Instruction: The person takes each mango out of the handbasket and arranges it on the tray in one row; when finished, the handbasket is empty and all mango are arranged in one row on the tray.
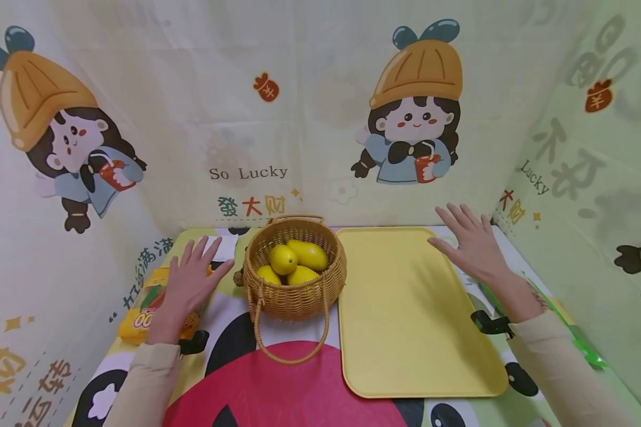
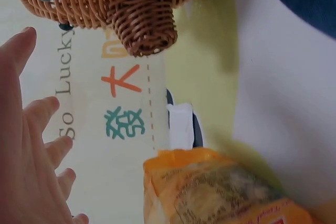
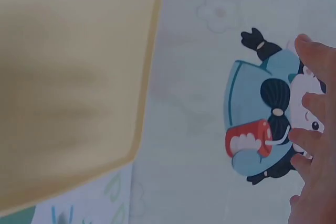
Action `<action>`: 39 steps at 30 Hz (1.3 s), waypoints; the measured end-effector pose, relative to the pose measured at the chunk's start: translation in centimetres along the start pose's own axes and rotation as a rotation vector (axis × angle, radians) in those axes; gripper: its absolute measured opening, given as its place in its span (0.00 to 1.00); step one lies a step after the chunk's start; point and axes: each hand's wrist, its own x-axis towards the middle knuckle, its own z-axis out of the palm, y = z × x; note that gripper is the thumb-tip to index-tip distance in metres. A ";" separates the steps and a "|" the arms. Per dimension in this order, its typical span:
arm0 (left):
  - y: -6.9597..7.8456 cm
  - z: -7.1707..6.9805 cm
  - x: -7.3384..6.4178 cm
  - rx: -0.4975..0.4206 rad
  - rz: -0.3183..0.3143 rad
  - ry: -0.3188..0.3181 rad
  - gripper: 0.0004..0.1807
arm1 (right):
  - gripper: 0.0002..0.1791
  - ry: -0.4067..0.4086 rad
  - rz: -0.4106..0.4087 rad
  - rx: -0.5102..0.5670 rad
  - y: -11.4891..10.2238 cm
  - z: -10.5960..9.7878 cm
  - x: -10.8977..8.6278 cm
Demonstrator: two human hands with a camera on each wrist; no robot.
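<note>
My left hand (image 1: 189, 284) is held up with fingers spread, left of a wicker basket (image 1: 299, 302) and overlapping an orange-yellow packet (image 1: 136, 320) in the head view. Several yellow fruits (image 1: 311, 256), smooth and rounded like lemons or mangoes, lie inside the basket. Its loop handle hangs down at the front. The left wrist view shows the basket's woven snout (image 2: 144, 24) and the packet (image 2: 226, 192) below it. My right hand (image 1: 470, 249), fingers also spread, hovers over the far right edge of a yellow tray (image 1: 406, 320) and holds nothing.
A green-edged packet (image 1: 582, 347) lies along the table's right side, partly behind the right forearm. A small white paper (image 1: 225, 248) is behind the left hand. Printed cloth walls (image 1: 320, 136) enclose the table at the back and both sides.
</note>
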 end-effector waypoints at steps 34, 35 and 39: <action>5.4 2.9 1.6 -0.609 -0.001 -0.113 0.39 | 0.40 -0.115 -0.106 0.228 -11.3 5.8 4.2; 5.6 3.0 1.6 -0.635 -0.007 -0.116 0.39 | 0.40 -0.121 -0.114 0.231 -11.7 5.9 4.3; 6.1 3.4 1.6 -0.714 -0.020 -0.104 0.39 | 0.41 -0.151 -0.153 0.226 -13.4 6.3 4.8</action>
